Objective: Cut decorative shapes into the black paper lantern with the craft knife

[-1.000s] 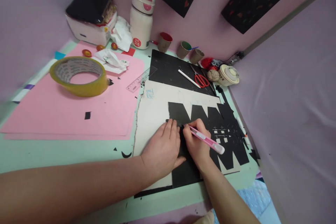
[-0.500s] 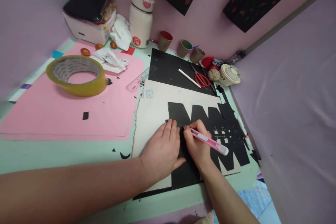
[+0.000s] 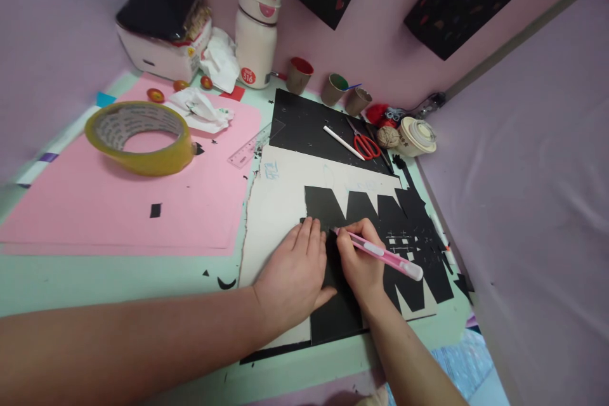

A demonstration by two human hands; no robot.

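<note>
A black paper cutout [image 3: 345,304] with pointed flaps and small square holes lies on a white board [image 3: 273,203]. My left hand [image 3: 297,266] rests flat on the black paper's left part, fingers stretched out and thumb apart. Closed around a pink craft knife [image 3: 380,252] is my right hand [image 3: 364,260], just right of the left fingertips. The knife's tip points at the paper beside my left fingers; the fingers hide most of the blade. White marks and cut squares [image 3: 402,242] show on the paper to the right.
Behind the board lie a black sheet [image 3: 304,120], a white pen [image 3: 343,143], red scissors [image 3: 366,146] and a clear ruler [image 3: 254,143]. A yellow tape roll [image 3: 157,162] sits on pink paper [image 3: 95,203] at left. Paint cups [image 3: 299,79] and a white bottle [image 3: 255,44] stand by the wall.
My right hand and the craft knife have shifted slightly to the right. The left hand and the black paper look unmoved.
</note>
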